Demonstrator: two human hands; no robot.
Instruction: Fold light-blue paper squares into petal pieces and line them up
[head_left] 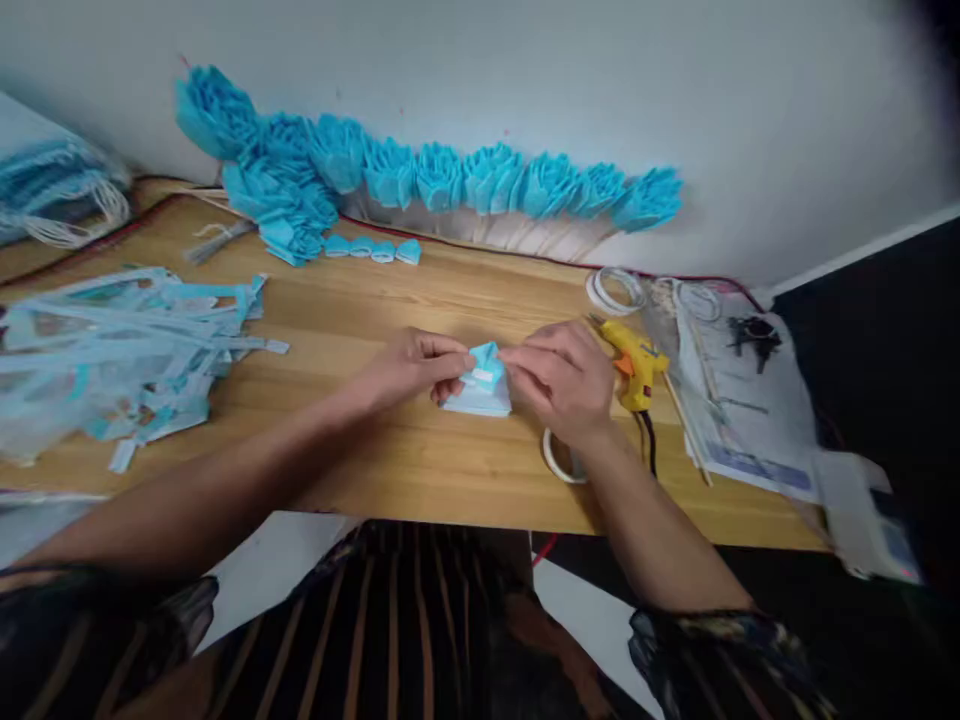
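The left hand (421,366) and right hand (568,378) pinch the small folded light-blue fabric piece (487,364), probably light, soft, best held by its edges.

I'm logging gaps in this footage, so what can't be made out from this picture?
In the head view:
Fold: edges partly covered by the fingers.
Tape: partly hidden by the right hand.
Sheet: print too small and blurred.
Strips: cut off by the left edge.

Fingers (448,367) partly hide the folded blue piece (486,362), its details blurred.
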